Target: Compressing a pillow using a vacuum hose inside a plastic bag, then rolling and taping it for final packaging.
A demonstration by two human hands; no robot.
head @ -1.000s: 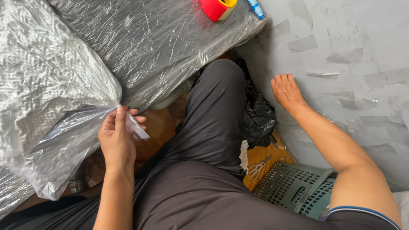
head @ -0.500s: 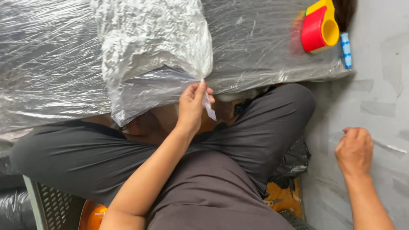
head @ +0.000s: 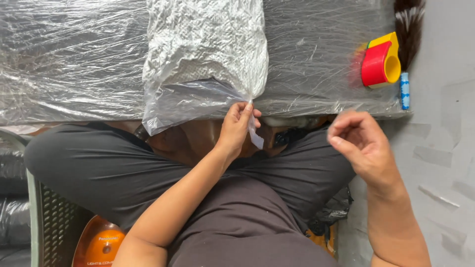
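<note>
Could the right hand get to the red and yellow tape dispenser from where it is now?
Probably yes. The right hand hangs empty and loosely curled just below the red and yellow tape dispenser, which lies on the plastic-wrapped surface with nothing between them. The left hand pinches the clear bag well aside.

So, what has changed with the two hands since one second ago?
The right hand lifted off the grey floor, where it lay flat, and now hangs in the air, fingers curled, empty. The left hand keeps pinching the mouth of the clear plastic bag as before.
</note>
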